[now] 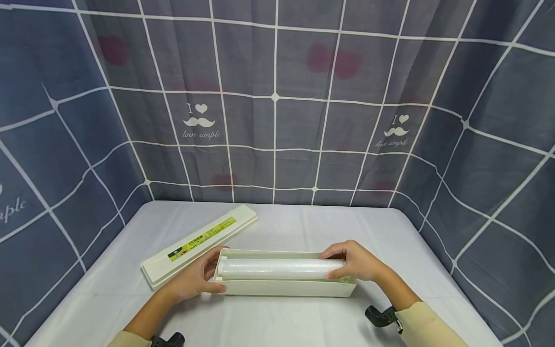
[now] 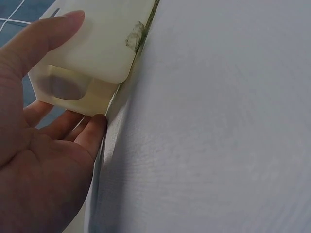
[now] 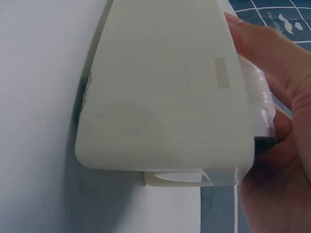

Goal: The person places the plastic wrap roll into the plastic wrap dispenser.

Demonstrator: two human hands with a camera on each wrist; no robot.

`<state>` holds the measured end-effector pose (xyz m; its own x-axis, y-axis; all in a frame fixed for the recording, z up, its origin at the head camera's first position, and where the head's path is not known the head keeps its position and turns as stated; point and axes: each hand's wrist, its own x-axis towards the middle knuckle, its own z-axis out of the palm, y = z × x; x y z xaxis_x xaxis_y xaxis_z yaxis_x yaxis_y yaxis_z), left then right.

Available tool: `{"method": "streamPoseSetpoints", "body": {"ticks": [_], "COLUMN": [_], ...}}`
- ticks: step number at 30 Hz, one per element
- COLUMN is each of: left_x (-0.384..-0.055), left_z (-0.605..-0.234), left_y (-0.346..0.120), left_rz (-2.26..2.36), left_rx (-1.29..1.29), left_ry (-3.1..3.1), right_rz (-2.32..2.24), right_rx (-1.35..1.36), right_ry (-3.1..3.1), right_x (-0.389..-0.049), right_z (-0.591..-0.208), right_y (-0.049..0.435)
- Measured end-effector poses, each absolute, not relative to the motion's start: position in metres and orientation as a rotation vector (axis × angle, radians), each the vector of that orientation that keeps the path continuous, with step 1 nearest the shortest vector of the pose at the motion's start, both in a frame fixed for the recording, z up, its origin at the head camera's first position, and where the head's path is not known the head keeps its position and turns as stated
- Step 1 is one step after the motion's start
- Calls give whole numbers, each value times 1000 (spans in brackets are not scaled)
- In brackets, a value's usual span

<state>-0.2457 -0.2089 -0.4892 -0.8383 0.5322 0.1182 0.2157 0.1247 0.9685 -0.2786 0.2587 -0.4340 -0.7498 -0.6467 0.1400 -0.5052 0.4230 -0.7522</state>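
A long cream cling film box [image 1: 286, 288] lies crosswise on the white-covered table without its lid. Inside it is a white, glossy roll of cling film [image 1: 277, 268], its right end raised above the rim in the right wrist view. My left hand [image 1: 195, 278] holds the box's left end, thumb on the front wall [image 2: 97, 39] and fingers around the end. At the other end my right hand [image 1: 357, 262] grips the roll between thumb and fingers; part of the grip is hidden behind the box in the right wrist view.
The cream lid [image 1: 201, 243], with a yellow-green label, lies slanted behind my left hand. White cloth [image 1: 303, 323] covers the table. Grey-blue checked curtains [image 1: 299, 125] hang at the back and both sides.
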Motion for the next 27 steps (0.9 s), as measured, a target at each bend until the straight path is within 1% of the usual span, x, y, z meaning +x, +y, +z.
{"method": "streamPoseSetpoints", "body": {"ticks": [27], "left_x": [-245], "left_z": [-487], "left_y": [-208], "left_rz": [1773], "left_rx": [736], "left_ry": [2141], "right_rz": [-1069], "right_rx": [-975], "right_ry": [2615], "right_x": [-276], "right_z": [-436], "right_y": [255]}}
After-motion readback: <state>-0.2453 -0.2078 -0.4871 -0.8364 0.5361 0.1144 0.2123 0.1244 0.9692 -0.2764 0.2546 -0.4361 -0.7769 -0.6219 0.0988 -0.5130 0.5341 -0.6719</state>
